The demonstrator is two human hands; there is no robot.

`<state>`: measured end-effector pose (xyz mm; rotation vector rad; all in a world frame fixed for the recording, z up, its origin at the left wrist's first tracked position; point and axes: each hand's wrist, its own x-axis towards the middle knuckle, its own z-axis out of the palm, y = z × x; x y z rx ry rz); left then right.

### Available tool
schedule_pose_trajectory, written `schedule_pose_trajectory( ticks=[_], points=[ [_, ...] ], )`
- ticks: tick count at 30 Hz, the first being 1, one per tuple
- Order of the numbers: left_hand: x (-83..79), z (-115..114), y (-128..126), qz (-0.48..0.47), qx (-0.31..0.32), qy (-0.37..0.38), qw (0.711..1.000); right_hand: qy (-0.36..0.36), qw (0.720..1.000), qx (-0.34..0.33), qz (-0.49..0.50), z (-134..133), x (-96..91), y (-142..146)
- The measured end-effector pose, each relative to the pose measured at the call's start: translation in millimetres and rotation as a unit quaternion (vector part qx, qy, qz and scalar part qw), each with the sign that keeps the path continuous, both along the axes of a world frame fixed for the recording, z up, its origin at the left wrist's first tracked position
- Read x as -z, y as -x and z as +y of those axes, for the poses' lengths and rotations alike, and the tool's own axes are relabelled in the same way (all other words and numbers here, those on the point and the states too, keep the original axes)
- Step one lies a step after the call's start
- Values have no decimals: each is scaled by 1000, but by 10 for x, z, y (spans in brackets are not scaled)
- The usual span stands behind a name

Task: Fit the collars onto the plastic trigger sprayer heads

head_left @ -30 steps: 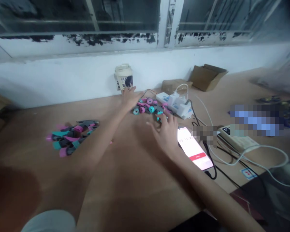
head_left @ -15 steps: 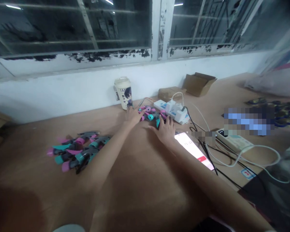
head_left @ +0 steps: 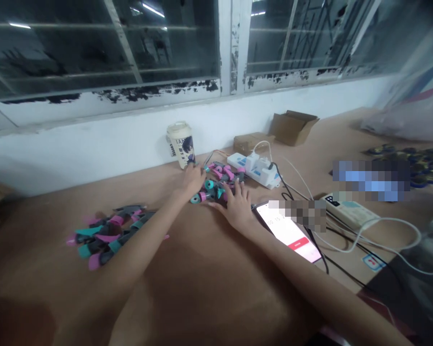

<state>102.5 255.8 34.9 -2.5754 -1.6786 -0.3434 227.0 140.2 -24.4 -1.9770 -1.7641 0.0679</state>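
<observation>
A pile of small grey plastic pieces with pink and teal round ends and flaps [head_left: 219,172] lies on the table between my two hands. At its left edge rests my left hand [head_left: 193,179], fingers loosely bent against the pieces and partly hidden. My right hand [head_left: 239,205] lies over the near right side of the pile, its fingers spread and touching the pieces. A second, larger group of the same pieces [head_left: 110,235] sits on the left, partly covered by my left forearm. Neither hand lifts a piece.
A cream coffee cup [head_left: 182,146] stands by the wall behind my left hand. To the right are a white power strip [head_left: 234,160] with plugs, a lit phone [head_left: 285,230], cables and a power bank [head_left: 350,211]. Cardboard boxes [head_left: 294,129] sit farther back.
Both hands have come nearer and slightly left. Pieces of the middle pile have shifted toward me and spread out between the hands. The whole view has also moved a little.
</observation>
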Motion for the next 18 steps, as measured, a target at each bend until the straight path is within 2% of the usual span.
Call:
schedule_pose_trajectory(
  ticks=[5, 10, 14, 18],
  points=[
    [73, 286, -236, -12, 42, 13, 999, 49, 998, 27, 9, 133, -64, -159],
    [180, 457, -248, 3, 43, 89, 995, 116, 993, -32, -1, 358, -172, -259],
    [169, 402, -154, 14, 77, 118, 990, 157, 984, -79, 14, 483, -205, -290],
    [106, 210, -46, 4, 84, 104, 991, 148, 984, -98, 29, 471, -172, -298]
  ],
)
